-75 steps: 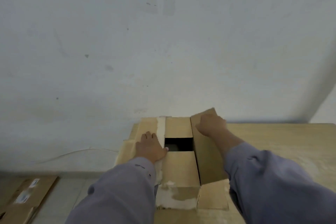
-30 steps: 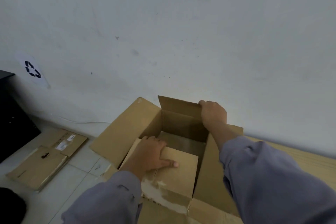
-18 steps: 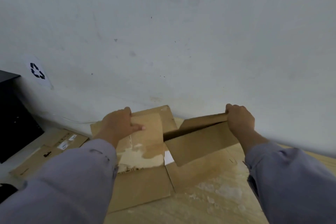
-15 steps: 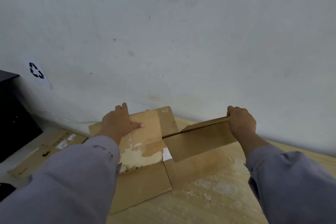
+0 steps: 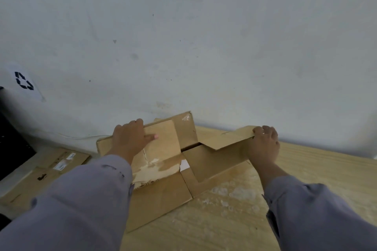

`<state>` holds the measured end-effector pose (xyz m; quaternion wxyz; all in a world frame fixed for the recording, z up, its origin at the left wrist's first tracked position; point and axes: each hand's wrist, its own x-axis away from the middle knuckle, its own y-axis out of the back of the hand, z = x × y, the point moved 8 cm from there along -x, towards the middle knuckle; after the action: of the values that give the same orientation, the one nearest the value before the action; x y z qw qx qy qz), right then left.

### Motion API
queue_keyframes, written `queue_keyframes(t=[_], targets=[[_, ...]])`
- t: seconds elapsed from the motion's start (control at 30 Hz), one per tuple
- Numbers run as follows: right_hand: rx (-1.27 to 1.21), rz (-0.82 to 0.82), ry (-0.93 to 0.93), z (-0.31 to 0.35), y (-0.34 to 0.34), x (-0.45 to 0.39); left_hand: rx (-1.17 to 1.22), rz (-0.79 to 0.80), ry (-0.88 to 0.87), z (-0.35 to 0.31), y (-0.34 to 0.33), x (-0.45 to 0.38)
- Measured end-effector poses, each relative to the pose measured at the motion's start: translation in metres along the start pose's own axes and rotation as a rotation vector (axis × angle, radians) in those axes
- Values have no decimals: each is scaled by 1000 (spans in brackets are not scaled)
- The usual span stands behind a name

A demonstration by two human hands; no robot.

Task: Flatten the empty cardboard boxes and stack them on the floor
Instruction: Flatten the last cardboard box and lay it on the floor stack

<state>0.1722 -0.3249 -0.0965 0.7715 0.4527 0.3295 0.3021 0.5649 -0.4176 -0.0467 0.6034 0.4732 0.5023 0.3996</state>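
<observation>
While the cardboard box (image 5: 169,169) lies nearly flat on the wooden table (image 5: 306,179) against the wall (image 5: 183,47), your left hand (image 5: 130,138) presses open-palmed on its left panel. Your right hand (image 5: 264,144) grips the raised right flap's far edge. Flattened boxes (image 5: 40,173), apparently stacked, lie on the floor at left.

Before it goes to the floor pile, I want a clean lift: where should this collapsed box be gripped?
Probably by its two outer edges, from either side. The collapsed box lies nearly flat on the table; the left hand presses the left panel, and the right hand already pinches the raised right edge.
</observation>
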Motion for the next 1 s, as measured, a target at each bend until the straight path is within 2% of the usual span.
queue_keyframes(t=[0.17, 0.27, 0.37, 0.47, 0.53, 0.6, 0.7, 0.8, 0.9, 1.0], targets=[[-360, 82, -142, 6, -30, 53, 196, -96, -106, -27, 33, -12], [-444, 130, -149, 17, -47, 84, 275, -131, -94, -35, 54, -22], [-616, 76, -220, 20, -54, 108, 388, -105, -52, -29, 64, -29], [-805, -11, -375, 16, -49, 129, 556, -55, -32, -21, 64, -33], [-869, -76, -479, 9, -49, 144, 662, -20, -16, -14, 59, -33], [-888, -74, -591, -3, -58, 158, 809, 23, 23, -8, 50, -31], [-973, 62, -778, -12, -78, 182, 1126, 112, 123, -3, 33, -22], [-1347, 304, -906, -3, -100, 201, 1353, 211, 232, 0, 12, -9], [-1569, 524, -832, 12, -100, 206, 1467, 344, 350, 2, -19, 6], [-1602, 567, -742, 19, -89, 204, 1512, 423, 441, 4, -47, 20]])
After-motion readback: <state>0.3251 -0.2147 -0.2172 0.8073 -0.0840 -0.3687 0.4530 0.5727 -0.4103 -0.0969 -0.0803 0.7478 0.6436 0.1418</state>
